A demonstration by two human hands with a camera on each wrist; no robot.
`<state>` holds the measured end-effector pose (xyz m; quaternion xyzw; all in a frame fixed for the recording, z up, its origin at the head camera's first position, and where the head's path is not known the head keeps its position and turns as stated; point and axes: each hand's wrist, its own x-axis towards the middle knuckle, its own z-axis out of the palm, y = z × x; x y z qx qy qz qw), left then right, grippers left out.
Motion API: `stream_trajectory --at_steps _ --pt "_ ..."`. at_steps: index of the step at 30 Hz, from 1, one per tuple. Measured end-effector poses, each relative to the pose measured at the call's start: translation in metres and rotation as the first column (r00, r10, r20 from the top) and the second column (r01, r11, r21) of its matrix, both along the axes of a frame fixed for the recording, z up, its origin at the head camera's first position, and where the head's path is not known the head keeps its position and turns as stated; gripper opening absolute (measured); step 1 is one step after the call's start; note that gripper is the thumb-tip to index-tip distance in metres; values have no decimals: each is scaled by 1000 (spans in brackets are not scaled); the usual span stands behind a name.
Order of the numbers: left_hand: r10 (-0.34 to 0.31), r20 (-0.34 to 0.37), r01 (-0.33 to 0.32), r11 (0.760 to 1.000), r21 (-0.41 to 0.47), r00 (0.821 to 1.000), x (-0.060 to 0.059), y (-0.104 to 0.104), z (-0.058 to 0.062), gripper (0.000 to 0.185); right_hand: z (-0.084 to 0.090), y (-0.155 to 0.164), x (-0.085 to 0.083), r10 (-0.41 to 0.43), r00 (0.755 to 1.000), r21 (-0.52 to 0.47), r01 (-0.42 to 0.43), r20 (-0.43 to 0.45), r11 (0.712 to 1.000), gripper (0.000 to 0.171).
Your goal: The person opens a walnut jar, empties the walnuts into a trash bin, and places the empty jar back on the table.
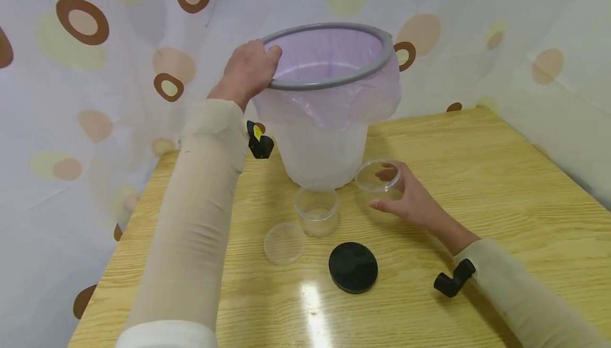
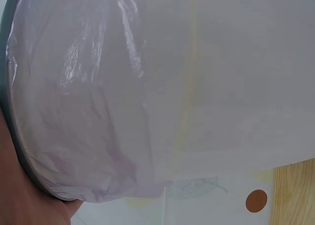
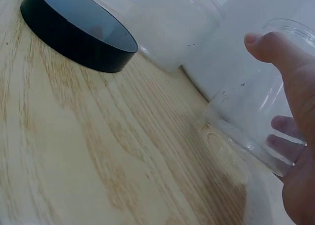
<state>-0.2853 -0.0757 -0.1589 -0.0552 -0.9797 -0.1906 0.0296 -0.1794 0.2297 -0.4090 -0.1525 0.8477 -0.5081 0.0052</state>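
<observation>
My left hand (image 1: pixel 250 69) grips the grey rim ring (image 1: pixel 386 53) of a white trash bin (image 1: pixel 324 151) at its left side. A thin lilac bag (image 1: pixel 329 106) lines the bin and hangs over its outside. In the left wrist view, the bag (image 2: pixel 74 116) fills much of the picture beside part of that hand (image 2: pixel 34 200). Low beside the bin's right side, my right hand (image 1: pixel 415 197) holds a clear plastic jar (image 1: pixel 378 184) with no lid on it. Fingers show through the jar wall (image 3: pixel 241 107) in the right wrist view.
A second clear open jar (image 1: pixel 317 220) stands in front of the bin. Left of it lies a clear round disc (image 1: pixel 285 243). A black round lid (image 1: pixel 353 267) lies nearer on the wooden table (image 1: pixel 501 178). Patterned cloth (image 1: pixel 129 61) hangs behind.
</observation>
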Motion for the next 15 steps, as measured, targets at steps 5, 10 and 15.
stream_trajectory --at_steps 5,10,15 --pt "1 -8 0 996 95 1000 3 0 0 61 0 4 -1 21 999 11 -22 25 1000 88" --pt "-11 -34 18 982 190 999 6 -2 -1 60 0 7 -2 41 996 45 -45 73 998 92" --pt "-18 -113 55 940 336 993 9 -1 -7 57 3 9 0 34 993 110 -46 111 993 95"
